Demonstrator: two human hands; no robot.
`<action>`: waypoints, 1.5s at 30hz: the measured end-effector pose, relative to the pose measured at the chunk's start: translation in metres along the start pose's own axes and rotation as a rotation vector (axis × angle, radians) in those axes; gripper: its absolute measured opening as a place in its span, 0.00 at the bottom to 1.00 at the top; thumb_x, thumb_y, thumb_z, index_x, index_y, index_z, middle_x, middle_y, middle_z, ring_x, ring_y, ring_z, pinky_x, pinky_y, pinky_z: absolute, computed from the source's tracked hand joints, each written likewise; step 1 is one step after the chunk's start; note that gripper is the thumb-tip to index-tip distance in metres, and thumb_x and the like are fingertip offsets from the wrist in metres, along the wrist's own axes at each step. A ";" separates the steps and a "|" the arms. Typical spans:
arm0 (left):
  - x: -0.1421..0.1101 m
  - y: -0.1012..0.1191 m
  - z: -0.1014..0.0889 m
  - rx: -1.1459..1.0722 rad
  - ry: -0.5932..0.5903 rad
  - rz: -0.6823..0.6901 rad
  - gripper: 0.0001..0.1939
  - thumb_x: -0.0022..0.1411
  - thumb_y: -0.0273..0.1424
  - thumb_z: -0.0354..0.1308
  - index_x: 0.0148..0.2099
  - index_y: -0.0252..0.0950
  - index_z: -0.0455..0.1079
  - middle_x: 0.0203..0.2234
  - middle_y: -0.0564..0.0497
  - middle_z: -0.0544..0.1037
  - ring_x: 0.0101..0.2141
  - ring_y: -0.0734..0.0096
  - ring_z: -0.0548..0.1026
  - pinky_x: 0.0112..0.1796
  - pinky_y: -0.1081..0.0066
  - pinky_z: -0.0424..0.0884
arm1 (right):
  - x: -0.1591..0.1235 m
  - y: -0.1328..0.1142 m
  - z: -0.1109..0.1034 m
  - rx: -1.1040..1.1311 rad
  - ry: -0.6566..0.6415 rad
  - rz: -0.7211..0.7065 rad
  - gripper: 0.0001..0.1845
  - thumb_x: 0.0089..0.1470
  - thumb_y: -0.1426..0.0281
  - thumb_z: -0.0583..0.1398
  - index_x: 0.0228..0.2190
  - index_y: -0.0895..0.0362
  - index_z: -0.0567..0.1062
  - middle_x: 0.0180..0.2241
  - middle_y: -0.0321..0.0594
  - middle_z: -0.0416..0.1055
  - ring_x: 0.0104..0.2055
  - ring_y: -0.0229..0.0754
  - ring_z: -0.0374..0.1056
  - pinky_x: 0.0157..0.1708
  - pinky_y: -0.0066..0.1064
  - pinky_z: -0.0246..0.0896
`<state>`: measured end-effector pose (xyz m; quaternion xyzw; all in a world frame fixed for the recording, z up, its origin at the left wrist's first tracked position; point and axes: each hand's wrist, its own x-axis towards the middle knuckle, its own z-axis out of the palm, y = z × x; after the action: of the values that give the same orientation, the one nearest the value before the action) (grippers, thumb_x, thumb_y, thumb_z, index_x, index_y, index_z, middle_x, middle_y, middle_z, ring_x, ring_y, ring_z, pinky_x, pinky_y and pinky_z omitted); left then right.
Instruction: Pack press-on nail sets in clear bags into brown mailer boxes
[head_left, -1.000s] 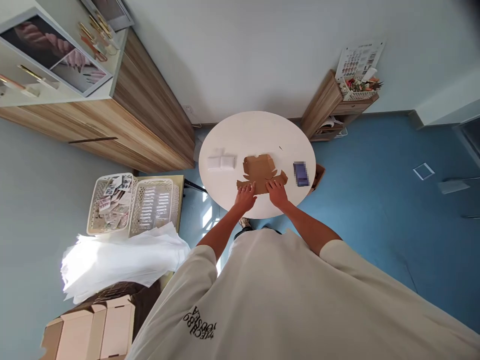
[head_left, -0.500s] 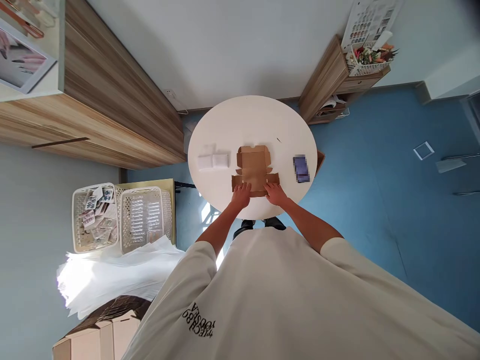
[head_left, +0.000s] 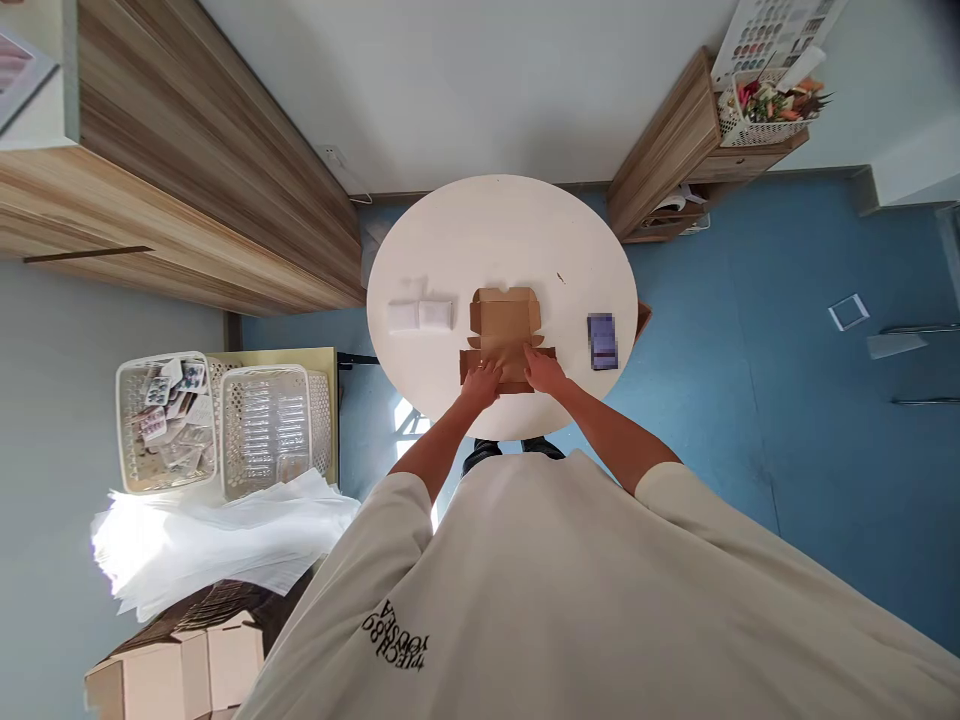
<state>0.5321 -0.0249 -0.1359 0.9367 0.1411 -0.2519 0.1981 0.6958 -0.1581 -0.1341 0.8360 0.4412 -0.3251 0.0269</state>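
Since this flat brown cardboard blank [head_left: 510, 325] looks light yet stiff, its edges suit my left hand [head_left: 481, 382] and right hand [head_left: 544, 371]; finger closure unclear.

Your head-worn camera looks forward and steeply down past your close shirt [head_left: 570, 600] to the cardboard [head_left: 506, 322] near mid-frame, wide enough for the whole round table [head_left: 502, 230].

The right fingers [head_left: 530, 352] have moved farther onto the cardboard [head_left: 504, 322], away from its near edge; the left fingers [head_left: 491, 367] have shifted inward slightly. Beyond both, the cardboard, skewed and buckled a second ago, now lies straighter and flatter.
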 end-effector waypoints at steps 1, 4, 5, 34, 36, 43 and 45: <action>0.000 -0.001 -0.001 -0.003 -0.003 -0.001 0.38 0.63 0.34 0.70 0.72 0.43 0.63 0.71 0.36 0.65 0.66 0.39 0.68 0.62 0.45 0.68 | 0.002 -0.001 0.000 -0.006 0.003 0.006 0.36 0.70 0.67 0.53 0.74 0.60 0.53 0.61 0.61 0.72 0.56 0.58 0.74 0.48 0.43 0.69; 0.002 -0.004 -0.003 -0.011 0.004 -0.003 0.36 0.63 0.33 0.70 0.70 0.42 0.65 0.70 0.37 0.66 0.66 0.42 0.69 0.62 0.48 0.68 | 0.002 -0.002 0.002 -0.020 -0.004 -0.004 0.31 0.69 0.68 0.54 0.70 0.58 0.62 0.61 0.60 0.72 0.56 0.58 0.74 0.48 0.43 0.69; 0.003 -0.005 -0.004 -0.016 0.008 -0.003 0.35 0.64 0.33 0.70 0.70 0.41 0.66 0.70 0.37 0.66 0.65 0.43 0.70 0.62 0.49 0.69 | 0.001 -0.002 0.003 -0.020 -0.012 -0.016 0.29 0.69 0.68 0.54 0.69 0.58 0.64 0.60 0.59 0.72 0.56 0.58 0.74 0.49 0.44 0.69; 0.018 0.006 -0.018 -0.081 -0.074 -0.122 0.52 0.69 0.28 0.62 0.82 0.38 0.32 0.62 0.31 0.74 0.56 0.46 0.78 0.54 0.54 0.74 | 0.075 0.019 -0.046 0.481 0.396 0.231 0.14 0.61 0.74 0.51 0.40 0.52 0.75 0.38 0.41 0.76 0.39 0.45 0.66 0.42 0.36 0.59; 0.016 0.008 -0.023 -0.092 -0.084 -0.138 0.54 0.70 0.28 0.62 0.82 0.38 0.28 0.59 0.32 0.76 0.54 0.46 0.80 0.52 0.54 0.74 | 0.074 0.020 -0.047 0.532 0.404 0.241 0.14 0.59 0.75 0.52 0.40 0.53 0.76 0.40 0.41 0.76 0.40 0.44 0.67 0.41 0.35 0.60; 0.014 0.012 -0.033 -0.079 -0.113 -0.140 0.54 0.70 0.26 0.58 0.81 0.33 0.22 0.53 0.31 0.80 0.50 0.47 0.81 0.50 0.55 0.75 | 0.058 0.023 -0.048 0.588 0.383 0.262 0.15 0.55 0.78 0.55 0.40 0.55 0.78 0.41 0.42 0.78 0.43 0.44 0.69 0.42 0.34 0.63; 0.015 0.013 -0.033 -0.068 -0.113 -0.137 0.54 0.70 0.26 0.58 0.81 0.31 0.22 0.53 0.31 0.80 0.50 0.46 0.81 0.49 0.56 0.75 | 0.051 0.022 -0.047 0.583 0.370 0.249 0.15 0.55 0.79 0.55 0.40 0.55 0.78 0.41 0.43 0.79 0.43 0.44 0.70 0.43 0.34 0.64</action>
<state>0.5630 -0.0191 -0.1133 0.9019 0.2018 -0.3122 0.2199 0.7578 -0.1191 -0.1315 0.9006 0.2222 -0.2748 -0.2531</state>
